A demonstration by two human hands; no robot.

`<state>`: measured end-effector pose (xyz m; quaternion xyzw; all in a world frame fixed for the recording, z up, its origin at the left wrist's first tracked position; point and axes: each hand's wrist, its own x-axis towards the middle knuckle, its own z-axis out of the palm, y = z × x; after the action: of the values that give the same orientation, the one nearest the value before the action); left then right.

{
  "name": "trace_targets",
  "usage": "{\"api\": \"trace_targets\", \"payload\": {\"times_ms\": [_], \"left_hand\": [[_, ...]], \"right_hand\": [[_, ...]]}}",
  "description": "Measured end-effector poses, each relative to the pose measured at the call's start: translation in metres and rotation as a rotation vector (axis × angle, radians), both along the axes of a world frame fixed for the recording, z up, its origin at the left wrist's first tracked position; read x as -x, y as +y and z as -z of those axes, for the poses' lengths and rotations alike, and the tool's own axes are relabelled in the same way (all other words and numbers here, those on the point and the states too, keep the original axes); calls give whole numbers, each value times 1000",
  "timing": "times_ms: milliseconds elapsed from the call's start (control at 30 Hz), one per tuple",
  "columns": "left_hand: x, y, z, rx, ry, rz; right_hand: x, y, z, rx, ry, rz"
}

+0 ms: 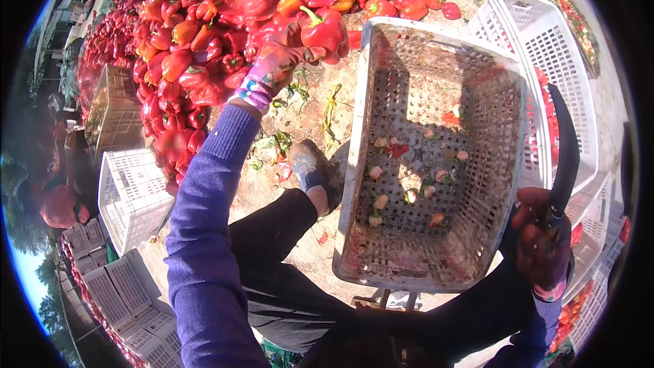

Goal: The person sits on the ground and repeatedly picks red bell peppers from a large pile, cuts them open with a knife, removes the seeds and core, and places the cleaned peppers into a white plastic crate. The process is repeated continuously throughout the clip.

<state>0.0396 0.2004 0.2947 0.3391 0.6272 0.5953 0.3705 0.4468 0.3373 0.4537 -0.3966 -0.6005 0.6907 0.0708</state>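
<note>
My left hand [288, 56], in a stained glove, grips a large red bell pepper [332, 33] with a green stem, beside the upper left corner of a dirty white plastic crate [356, 128]. A big heap of red and orange bell peppers [179, 64] lies behind and left of that hand. In my right hand [542, 245], gloved too, is a knife with a dark curved blade [565, 148] pointing up, right of the crate. Several cut pepper cores [375, 172] and red scraps lie on the crate's floor.
Stacked white crates [557, 36] with red pieces inside stand at the right. Another white crate [135, 199] stands at the left, near a second person [61, 204]. Leaves and yellow twine [331, 112] lie on the ground by my shoe [306, 166].
</note>
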Motion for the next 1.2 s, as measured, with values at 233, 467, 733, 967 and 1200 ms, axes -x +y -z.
{"api": "trace_targets", "payload": {"times_ms": [233, 467, 733, 967, 1200], "left_hand": [[-138, -26, -111, -185, 87, -42], [-237, -55, -149, -195, -157, -271], [-260, -64, -130, -265, -156, -388], [-243, -61, -129, -268, -270, -465], [-239, -69, -105, -292, -466, -457]], "right_hand": [[2, -39, 8, -55, 238, -355], [-10, -81, 11, 29, 355, -342], [-19, -101, 35, 203, 443, -225], [-28, -95, 76, 407, 312, -165], [-38, -70, 31, 116, 202, -526]]}}
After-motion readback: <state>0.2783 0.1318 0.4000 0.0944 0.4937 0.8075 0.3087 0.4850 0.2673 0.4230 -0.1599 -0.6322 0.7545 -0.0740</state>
